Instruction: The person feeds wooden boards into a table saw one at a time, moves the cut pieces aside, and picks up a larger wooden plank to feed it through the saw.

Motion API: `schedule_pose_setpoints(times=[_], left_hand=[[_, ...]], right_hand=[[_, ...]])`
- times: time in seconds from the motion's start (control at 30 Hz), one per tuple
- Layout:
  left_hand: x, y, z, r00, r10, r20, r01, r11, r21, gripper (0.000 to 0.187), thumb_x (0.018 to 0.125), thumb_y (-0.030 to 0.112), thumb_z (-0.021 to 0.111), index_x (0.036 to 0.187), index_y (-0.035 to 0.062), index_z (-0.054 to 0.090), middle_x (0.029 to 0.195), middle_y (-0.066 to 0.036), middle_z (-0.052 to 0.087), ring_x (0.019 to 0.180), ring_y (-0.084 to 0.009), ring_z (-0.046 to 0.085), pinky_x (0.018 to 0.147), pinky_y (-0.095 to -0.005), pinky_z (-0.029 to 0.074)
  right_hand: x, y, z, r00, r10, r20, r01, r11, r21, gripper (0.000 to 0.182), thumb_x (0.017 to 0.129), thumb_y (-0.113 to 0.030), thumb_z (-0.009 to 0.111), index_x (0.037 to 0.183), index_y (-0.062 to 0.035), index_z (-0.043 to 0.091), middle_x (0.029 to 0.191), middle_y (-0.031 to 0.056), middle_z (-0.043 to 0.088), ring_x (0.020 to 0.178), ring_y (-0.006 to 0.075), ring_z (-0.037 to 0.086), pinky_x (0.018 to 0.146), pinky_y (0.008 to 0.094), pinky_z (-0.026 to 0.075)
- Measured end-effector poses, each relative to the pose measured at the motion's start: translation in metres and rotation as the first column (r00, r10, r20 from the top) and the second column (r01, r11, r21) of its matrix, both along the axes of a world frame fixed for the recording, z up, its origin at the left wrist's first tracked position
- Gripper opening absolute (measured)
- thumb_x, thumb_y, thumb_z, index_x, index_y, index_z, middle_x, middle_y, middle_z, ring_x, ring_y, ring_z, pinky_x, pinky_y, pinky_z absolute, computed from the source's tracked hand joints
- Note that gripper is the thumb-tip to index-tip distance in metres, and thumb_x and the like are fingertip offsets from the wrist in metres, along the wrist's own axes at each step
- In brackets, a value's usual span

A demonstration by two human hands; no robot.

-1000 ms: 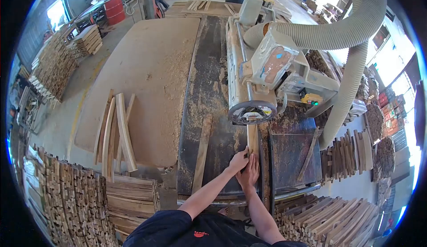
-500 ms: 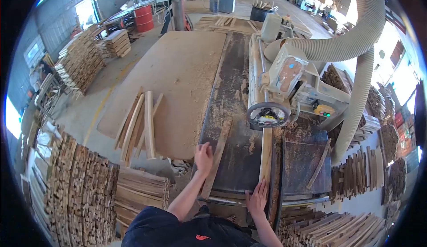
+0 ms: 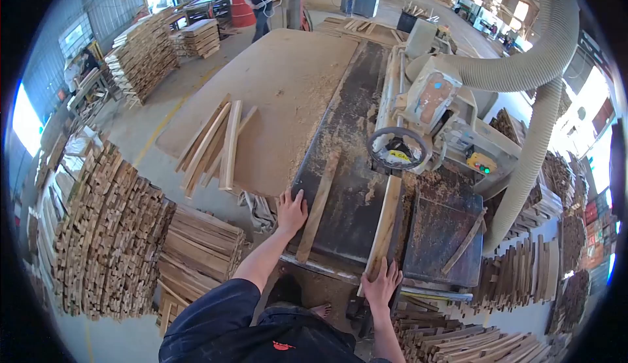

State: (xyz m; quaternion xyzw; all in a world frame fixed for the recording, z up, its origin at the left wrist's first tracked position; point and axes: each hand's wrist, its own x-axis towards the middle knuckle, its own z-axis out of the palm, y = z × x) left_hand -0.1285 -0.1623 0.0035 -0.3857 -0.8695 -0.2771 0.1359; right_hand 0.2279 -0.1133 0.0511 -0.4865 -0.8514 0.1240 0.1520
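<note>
My right hand [image 3: 381,286] grips the near end of a wooden strip [image 3: 386,222], thumb to its left and fingers to its right, at the front edge of the machine table. The strip's far end lies just below the machine's handwheel [image 3: 398,148]. My left hand [image 3: 292,212] rests with fingers spread on the left edge of the dark machine table [image 3: 347,216], holding nothing. Just right of it lies a second, darker wooden strip [image 3: 319,206], flat on the table and apart from my fingers.
Several strips [image 3: 218,142] lie on the brown board [image 3: 288,69] at left. A ribbed hose [image 3: 523,69] curves over the machine at right. Stacked wood [image 3: 108,239] stands left, more [image 3: 468,337] lower right. A person [image 3: 260,3] stands at the back.
My left hand has come down onto the table's edge. My right hand has closed around the strip's near end, which now slants toward me. The head view has shifted, bringing a person into sight.
</note>
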Motion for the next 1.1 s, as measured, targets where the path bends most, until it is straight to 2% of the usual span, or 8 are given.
schedule_pose_setpoints(times=[0.1, 0.23, 0.27, 0.4, 0.73, 0.8, 0.9, 1.1], left_hand=[[0.001, -0.001, 0.0, 1.0, -0.001, -0.015, 0.002, 1.0, 0.009, 0.038, 0.091, 0.027, 0.062, 0.125, 0.0113, 0.066, 0.136, -0.022, 0.052, 0.123, -0.0429, 0.049, 0.099, -0.054, 0.044], [-0.002, 0.006, -0.004, 0.999, 0.017, -0.049, -0.017, 1.0, -0.006, 0.038, 0.091, 0.028, 0.062, 0.126, 0.0118, 0.065, 0.134, -0.023, 0.053, 0.121, -0.044, 0.05, 0.096, -0.053, 0.046], [-0.001, 0.004, -0.006, 0.998, 0.019, -0.064, -0.02, 1.0, -0.009, 0.039, 0.091, 0.028, 0.061, 0.126, 0.0118, 0.065, 0.134, -0.023, 0.053, 0.121, -0.0435, 0.05, 0.096, -0.0532, 0.046], [-0.002, 0.001, -0.007, 0.997, 0.017, -0.069, -0.018, 1.0, -0.017, 0.04, 0.092, 0.028, 0.061, 0.127, 0.0115, 0.064, 0.134, -0.021, 0.053, 0.122, -0.0414, 0.05, 0.097, -0.0533, 0.045], [0.003, 0.001, -0.003, 0.997, 0.035, -0.07, -0.037, 0.999, -0.026, 0.039, 0.092, 0.029, 0.061, 0.127, 0.0109, 0.065, 0.132, -0.021, 0.053, 0.122, -0.04, 0.051, 0.098, -0.0535, 0.045], [0.002, 0.002, -0.001, 1.0, 0.028, 0.005, -0.027, 0.999, -0.037, 0.039, 0.094, 0.027, 0.06, 0.128, 0.0095, 0.064, 0.138, -0.023, 0.051, 0.125, -0.0425, 0.048, 0.101, -0.0541, 0.044], [0.0, 0.002, -0.003, 0.997, 0.035, -0.065, -0.036, 0.999, -0.014, 0.039, 0.092, 0.028, 0.061, 0.126, 0.0105, 0.065, 0.132, -0.021, 0.053, 0.122, -0.042, 0.051, 0.097, -0.0539, 0.045], [0.002, 0.002, -0.002, 0.999, 0.037, -0.024, -0.038, 0.999, -0.017, 0.039, 0.091, 0.028, 0.061, 0.126, 0.0109, 0.065, 0.131, -0.022, 0.053, 0.121, -0.0425, 0.051, 0.097, -0.0542, 0.045]], right_hand=[[0.001, 0.0, 0.001, 1.0, -0.001, 0.0, 0.001, 1.0, -0.02, 0.079, 0.079, -0.031, 0.078, 0.146, -0.0051, 0.045, 0.146, 0.0288, 0.043, 0.139, 0.0426, 0.039, 0.12, 0.0559, 0.021], [0.001, 0.001, -0.001, 1.0, -0.014, -0.004, 0.014, 0.998, 0.066, 0.068, 0.079, -0.033, 0.077, 0.138, -0.0033, 0.057, 0.144, 0.0275, 0.048, 0.135, 0.0423, 0.046, 0.119, 0.0541, 0.027], [0.0, 0.0, -0.001, 0.999, -0.047, 0.006, 0.046, 0.997, 0.067, 0.065, 0.08, -0.038, 0.077, 0.133, -0.0033, 0.062, 0.145, 0.026, 0.048, 0.136, 0.0398, 0.045, 0.119, 0.0522, 0.027], [0.003, 0.002, -0.01, 0.999, -0.047, 0.002, 0.047, 0.998, 0.052, 0.072, 0.079, -0.049, 0.079, 0.135, -0.0062, 0.062, 0.147, 0.0245, 0.047, 0.14, 0.0353, 0.043, 0.121, 0.0504, 0.026], [0.004, -0.001, -0.002, 0.998, -0.045, 0.031, 0.044, 0.998, 0.05, 0.074, 0.077, -0.05, 0.081, 0.136, -0.0096, 0.061, 0.147, 0.0236, 0.047, 0.139, 0.0365, 0.044, 0.121, 0.0513, 0.026], [0.002, 0.0, -0.002, 0.998, -0.05, 0.025, 0.049, 0.998, 0.05, 0.072, 0.077, -0.049, 0.081, 0.134, -0.0089, 0.062, 0.146, 0.0236, 0.048, 0.137, 0.0365, 0.046, 0.12, 0.0519, 0.028], [0.002, 0.001, -0.001, 0.999, -0.038, -0.007, 0.038, 0.997, 0.067, 0.071, 0.076, -0.048, 0.082, 0.132, -0.0083, 0.063, 0.145, 0.0237, 0.048, 0.136, 0.0371, 0.047, 0.119, 0.0521, 0.029], [0.002, 0.0, 0.002, 0.999, -0.042, -0.014, 0.042, 0.998, 0.042, 0.071, 0.075, -0.048, 0.083, 0.131, -0.008, 0.064, 0.145, 0.0242, 0.048, 0.136, 0.0382, 0.047, 0.12, 0.0522, 0.027]])
